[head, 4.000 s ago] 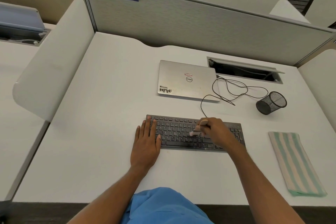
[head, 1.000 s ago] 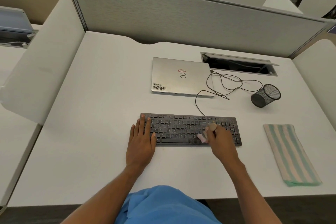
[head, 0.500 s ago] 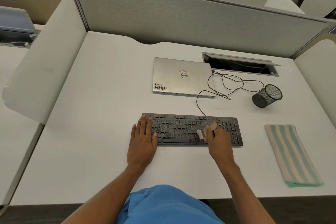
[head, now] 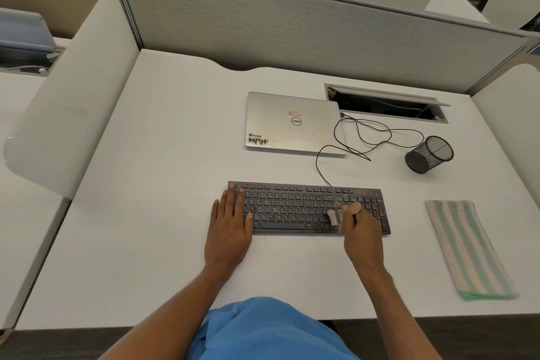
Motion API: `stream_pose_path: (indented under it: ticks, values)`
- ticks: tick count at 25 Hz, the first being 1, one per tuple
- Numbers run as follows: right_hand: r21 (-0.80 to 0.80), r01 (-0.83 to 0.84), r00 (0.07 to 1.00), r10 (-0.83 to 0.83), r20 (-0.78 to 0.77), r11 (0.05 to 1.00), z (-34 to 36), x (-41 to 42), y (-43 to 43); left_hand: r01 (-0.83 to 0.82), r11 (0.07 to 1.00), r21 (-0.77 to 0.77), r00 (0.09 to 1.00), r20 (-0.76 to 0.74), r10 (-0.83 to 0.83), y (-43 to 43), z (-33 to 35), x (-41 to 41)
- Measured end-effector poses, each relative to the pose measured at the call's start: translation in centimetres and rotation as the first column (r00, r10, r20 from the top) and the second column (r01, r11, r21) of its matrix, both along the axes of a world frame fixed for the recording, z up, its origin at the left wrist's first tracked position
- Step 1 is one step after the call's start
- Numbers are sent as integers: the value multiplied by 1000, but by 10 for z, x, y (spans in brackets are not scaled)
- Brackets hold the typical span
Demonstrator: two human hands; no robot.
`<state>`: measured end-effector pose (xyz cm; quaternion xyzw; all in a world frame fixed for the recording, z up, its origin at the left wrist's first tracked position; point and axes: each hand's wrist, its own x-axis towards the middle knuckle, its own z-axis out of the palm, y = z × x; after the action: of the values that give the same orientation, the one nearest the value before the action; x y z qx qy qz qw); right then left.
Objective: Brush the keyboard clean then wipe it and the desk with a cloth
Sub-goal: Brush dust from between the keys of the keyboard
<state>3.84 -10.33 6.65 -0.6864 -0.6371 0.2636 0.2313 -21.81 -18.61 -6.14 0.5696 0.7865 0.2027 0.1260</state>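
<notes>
Since four seconds back, the right hand [head: 362, 232] has carried the brush [head: 335, 217] from the middle of the keyboard [head: 292, 209] towards its right end, near the number block. The left hand [head: 230, 231] has stayed flat on the left end.

From the head view, the right fingers are curled round the brush handle, with the bristles down on the keys. The left fingers lie straight and relaxed, pressing the keyboard against the white surface [head: 146, 213] and gripping nothing. The cloth [head: 467, 245] waits untouched to the right, well apart from the keyboard.

What could go wrong: dust flicked off the keys may scatter over the surface, and a hard stroke could catch a keycap. If the left hand eased off, I'd expect the keyboard to slide and tug its cable [head: 320, 166], which trails towards the laptop [head: 292, 123].

The keyboard is dark, matte and low, with shallow keys. The brush is blurred, with a pinkish head and a pale stub of handle. The cloth looks soft, a long folded strip in green and beige stripes. The laptop is smooth silver and closed. A black mesh cup [head: 429, 153] lies on its side and might roll.
</notes>
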Motion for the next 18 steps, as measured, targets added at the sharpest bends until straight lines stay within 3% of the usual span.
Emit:
stream_pose_path:
  ticks: [7,9,12,16,18]
  values:
    - [-75,-31,998,36,57,997,0,7,2,1,1000,-4,1000,-8,-1,0,0,0]
    - [-16,-4,1000,5,18,1000,4,3,3,1,1000,-2,1000,-8,-1,0,0,0]
    - [-54,-27,999,26,-30,998,-3,-2,2,-3,1000,0,1000,-4,3,0,0,0]
    - [-158,-55,993,71,96,986,9,0,3,-9,1000,-1,1000,-11,9,0,0,0]
    - [-155,-70,997,73,18,986,20,-6,4,-7,1000,-4,1000,-18,7,0,0,0]
